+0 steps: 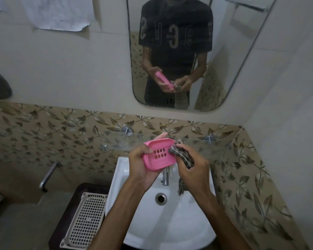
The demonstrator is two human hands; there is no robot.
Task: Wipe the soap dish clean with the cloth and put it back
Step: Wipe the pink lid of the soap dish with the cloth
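Above the sink (172, 222), your left hand (141, 165) grips the pink soap dish (159, 154) by its nine o'clock edge, tilted toward you, while your right hand (193, 166) pinches the bunched cloth (181, 154) against its three o'clock rim. Work the cloth across the slots and into the corners, keeping that grip firm.

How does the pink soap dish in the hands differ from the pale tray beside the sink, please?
The pink soap dish is held up and tilted in the left hand, while the pale tray lies flat, untouched. The soap dish has a few slots in its middle only; the tray is perforated across nearly its whole face. The soap dish looks smaller. The cloth in the right hand touches the soap dish, not the tray. Both are rounded rectangles.
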